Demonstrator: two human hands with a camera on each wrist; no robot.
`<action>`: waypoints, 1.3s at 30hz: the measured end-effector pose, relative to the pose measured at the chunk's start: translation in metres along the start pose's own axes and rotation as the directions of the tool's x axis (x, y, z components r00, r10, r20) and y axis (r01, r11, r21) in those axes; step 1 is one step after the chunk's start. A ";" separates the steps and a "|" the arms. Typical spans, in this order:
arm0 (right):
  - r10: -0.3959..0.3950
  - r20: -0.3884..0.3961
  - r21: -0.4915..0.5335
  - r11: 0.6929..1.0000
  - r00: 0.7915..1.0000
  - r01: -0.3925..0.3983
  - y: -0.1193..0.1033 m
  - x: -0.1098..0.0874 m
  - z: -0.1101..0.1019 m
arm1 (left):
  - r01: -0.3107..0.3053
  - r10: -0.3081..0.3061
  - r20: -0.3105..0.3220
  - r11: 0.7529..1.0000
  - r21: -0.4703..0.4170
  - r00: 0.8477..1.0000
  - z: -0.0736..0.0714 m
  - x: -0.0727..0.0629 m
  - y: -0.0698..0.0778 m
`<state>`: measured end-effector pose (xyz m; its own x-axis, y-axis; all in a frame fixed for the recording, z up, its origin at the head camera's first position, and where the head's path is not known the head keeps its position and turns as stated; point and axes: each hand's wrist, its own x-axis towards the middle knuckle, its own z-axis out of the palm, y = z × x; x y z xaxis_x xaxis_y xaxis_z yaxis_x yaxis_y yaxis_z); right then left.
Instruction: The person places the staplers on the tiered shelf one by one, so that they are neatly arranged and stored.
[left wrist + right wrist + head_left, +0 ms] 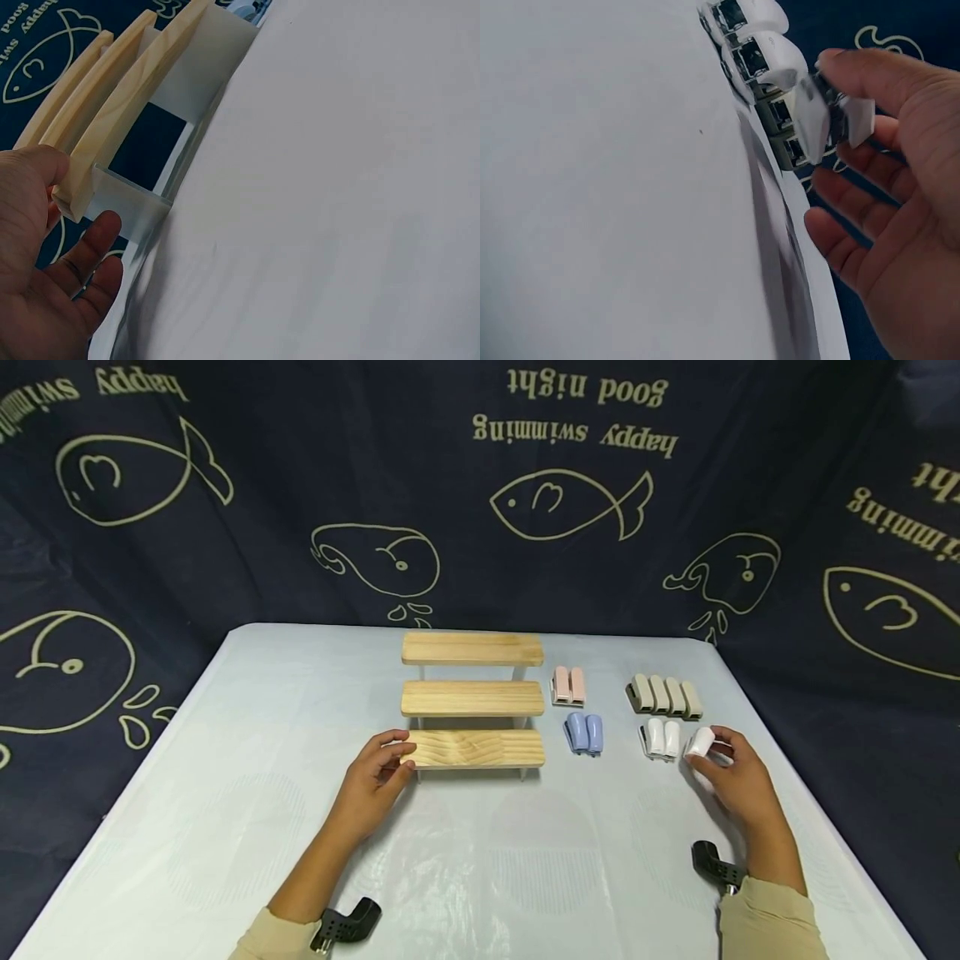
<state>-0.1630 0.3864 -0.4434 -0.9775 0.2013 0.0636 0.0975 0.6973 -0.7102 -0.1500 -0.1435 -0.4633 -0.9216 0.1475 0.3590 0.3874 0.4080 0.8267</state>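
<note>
In the head view my right hand [738,774] pinches a white mini stapler [701,742] between thumb and fingers. The right wrist view shows that stapler [814,120] tilted and lifted off the table. Just left of it stand two more white staplers [663,738]. My left hand [372,779] holds the left end of the lowest board of a three-tier wooden stand [472,748]. Up close in the left wrist view, the thumb lies against the board's end [79,180], while other fingers spread below it, near a translucent support [131,202].
Right of the stand sit two pink staplers [568,686] and two blue staplers [583,733]. Several grey-beige staplers [667,695] line up behind the white ones. A white cloth [480,860] covers the table, and a dark printed curtain [450,460] hangs behind.
</note>
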 end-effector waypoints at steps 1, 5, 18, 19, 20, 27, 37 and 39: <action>-0.007 -0.002 0.017 1.000 1.000 0.007 -0.001 0.000 -0.001 | 0.003 -0.003 0.003 1.000 0.003 1.000 0.000 0.000 0.000; -0.052 -0.026 0.063 0.997 0.998 0.053 -0.005 0.002 -0.001 | -0.001 0.000 0.013 1.000 0.026 1.000 0.000 0.001 0.001; -0.175 -0.012 0.122 0.977 0.985 0.175 -0.042 -0.006 0.020 | 0.037 -0.037 0.020 0.999 0.040 0.999 0.000 -0.006 0.001; -0.183 -0.011 0.128 0.975 0.983 0.182 -0.046 -0.007 0.021 | 0.036 -0.037 0.018 0.999 0.040 0.999 0.000 -0.006 0.001; -0.195 -0.011 0.133 0.972 0.981 0.195 -0.050 -0.008 0.024 | 0.036 -0.036 0.014 0.999 0.040 0.999 0.000 -0.007 0.001; -0.281 0.000 0.194 0.942 0.960 0.275 -0.075 -0.010 0.038 | 0.030 -0.031 0.011 0.999 0.044 0.999 -0.001 -0.006 0.001; -0.412 0.002 0.206 0.892 0.911 0.403 -0.101 -0.011 0.056 | 0.024 -0.024 0.012 0.999 0.026 1.000 -0.001 -0.003 0.000; -0.432 0.031 0.199 0.886 0.901 0.418 -0.106 -0.010 0.059 | 0.031 -0.032 0.010 0.999 0.025 0.999 -0.001 -0.003 0.000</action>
<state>-0.1747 0.2699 -0.4104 -0.9288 -0.1415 0.3424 -0.3598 0.5654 -0.7422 -0.1469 -0.1450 -0.4637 -0.9336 0.1434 0.3284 0.3575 0.4347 0.8265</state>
